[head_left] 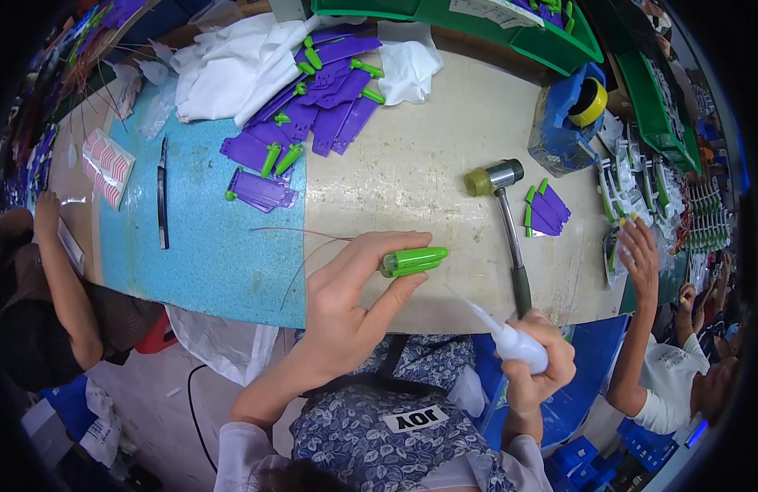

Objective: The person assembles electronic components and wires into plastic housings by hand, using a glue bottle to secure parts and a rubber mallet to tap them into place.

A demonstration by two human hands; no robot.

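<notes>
Between the thumb and fingers of my left hand (346, 299) is a small bright green plastic piece (415, 261), rounded and elongated, with a clear part at its left end. Two thin reddish wires (305, 232) run leftward from behind that hand. My right hand (543, 357) is wrapped round a white squeeze bottle (522, 348). Its long thin nozzle (475, 310) points up and left, toward the green piece but apart from it. Beyond the right hand lies a hammer (510, 221) with a metal and yellowish head, its dark handle end close to my fingers.
Purple blades with green ends (330, 98) are piled at the back beside white cloth (239, 66). A smaller purple stack (548, 211) lies right of the hammer. A black knife (162, 193) rests on the blue mat (207, 180). Yellow tape (589, 102) sits in a blue holder. Co-workers' arms (637, 262) flank the table.
</notes>
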